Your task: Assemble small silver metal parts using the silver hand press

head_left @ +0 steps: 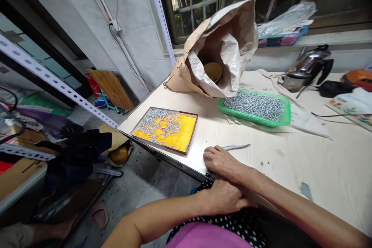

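Observation:
My right hand lies at the front edge of the table with its fingers curled. Under its fingertips is a small dark thing, too hidden to name. Just beyond the knuckles a thin grey strip lies on the tabletop. My left hand is tucked below the right wrist at the table edge, and its fingers are mostly hidden. To the left of both hands sits a shallow rectangular tray with a yellow bottom. Many small silvery metal pins are scattered in it, thickest toward its far left side.
A green plastic basket full of similar metal pieces stands farther back. Behind it an open brown paper sack leans with a yellow bowl inside. A steel kettle and cables are at right. A perforated metal post crosses the left side.

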Motion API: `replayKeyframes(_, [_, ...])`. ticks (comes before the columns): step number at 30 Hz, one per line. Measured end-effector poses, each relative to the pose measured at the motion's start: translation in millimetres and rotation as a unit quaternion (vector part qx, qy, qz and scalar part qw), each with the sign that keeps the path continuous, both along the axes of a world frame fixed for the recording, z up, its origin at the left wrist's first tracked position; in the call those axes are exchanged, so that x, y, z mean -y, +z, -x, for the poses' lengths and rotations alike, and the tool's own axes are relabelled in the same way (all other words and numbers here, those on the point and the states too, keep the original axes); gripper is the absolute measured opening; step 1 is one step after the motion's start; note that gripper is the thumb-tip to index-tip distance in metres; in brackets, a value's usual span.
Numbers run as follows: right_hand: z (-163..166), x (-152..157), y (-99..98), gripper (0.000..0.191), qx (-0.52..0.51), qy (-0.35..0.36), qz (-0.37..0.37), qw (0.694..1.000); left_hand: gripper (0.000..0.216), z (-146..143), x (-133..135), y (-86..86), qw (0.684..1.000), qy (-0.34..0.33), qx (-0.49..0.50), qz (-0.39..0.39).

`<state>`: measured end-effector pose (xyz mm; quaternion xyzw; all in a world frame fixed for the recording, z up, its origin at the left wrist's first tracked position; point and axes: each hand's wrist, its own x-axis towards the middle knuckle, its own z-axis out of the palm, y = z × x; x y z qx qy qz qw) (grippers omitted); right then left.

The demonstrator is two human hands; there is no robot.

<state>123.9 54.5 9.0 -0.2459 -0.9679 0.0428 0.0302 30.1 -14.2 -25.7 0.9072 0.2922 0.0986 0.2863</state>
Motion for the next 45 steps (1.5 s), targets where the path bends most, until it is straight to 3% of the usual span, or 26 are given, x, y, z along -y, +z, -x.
replayKeyframes(5, [2, 3, 6.4, 0.017, -0.181, -0.027, 0.034, 0.983, 0.064, -1, 1, 0.2, 0.999, -0.015, -0.006, -0.032])
replayKeyframes(9, [-20, -15, 49.4, 0.017, -0.373, -0.100, -0.045, 0.921, 0.050, 15, -13, 20.4, 0.993, -0.016, 0.052, -0.105])
replayKeyframes(11, [-45, -37, 77.0, 0.017, -0.412, -0.170, -0.116, 0.887, 0.035, 38, -31, 35.7, 0.985, 0.056, 0.061, -0.149])
replayKeyframes(13, [-78, -65, 97.2, 0.019, -0.399, -0.256, -0.185, 0.861, 0.026, 69, -57, 50.5, 0.966, 0.179, 0.029, -0.186])
replayKeyframes(15, [-110, -90, 103.5, 0.026, -0.360, -0.314, -0.185, 0.859, 0.023, 103, -85, 62.0, 0.939, 0.267, -0.047, -0.213])
replayKeyframes(17, [-134, -104, 95.9, 0.034, -0.290, -0.347, -0.161, 0.877, 0.021, 133, -111, 68.3, 0.915, 0.321, -0.118, -0.214])
replayKeyframes(20, [-141, -95, 69.6, 0.045, -0.226, -0.374, -0.127, 0.891, 0.021, 162, -135, 67.1, 0.905, 0.329, -0.199, -0.181])
replayKeyframes(26, [-89, -2, 20.4, 0.034, -0.208, -0.275, 0.025, 0.938, 0.022, 173, -151, 51.7, 0.906, 0.233, -0.299, -0.187])
replayKeyframes(30, [-67, 46, -1.4, 0.027, -0.169, -0.295, 0.084, 0.937, 0.020, 173, -159, 52.6, 0.913, 0.183, -0.305, -0.201])
replayKeyframes(33, [-63, 64, -14.1, 0.020, -0.140, -0.326, 0.091, 0.931, 0.019, 166, -154, 61.6, 0.933, 0.193, -0.233, -0.193])
replayKeyframes(35, [-61, 69, -18.5, 0.018, -0.123, -0.342, 0.085, 0.928, 0.016, 151, -141, 70.2, 0.952, 0.224, -0.148, -0.147])
replayKeyframes(38, [-60, 71, -19.2, 0.019, -0.103, -0.348, 0.070, 0.929, 0.012, 119, -108, 79.4, 0.962, 0.270, -0.023, 0.028])
replayKeyframes(42, [-59, 69, -18.7, 0.019, -0.082, -0.344, 0.030, 0.935, 0.014, 79, -70, 70.5, 0.910, 0.319, 0.033, 0.262])
replayKeyframes(45, [-60, 69, -21.1, 0.019, -0.077, -0.345, 0.006, 0.935, 0.015, 67, -61, 55.7, 0.858, 0.364, 0.035, 0.362])
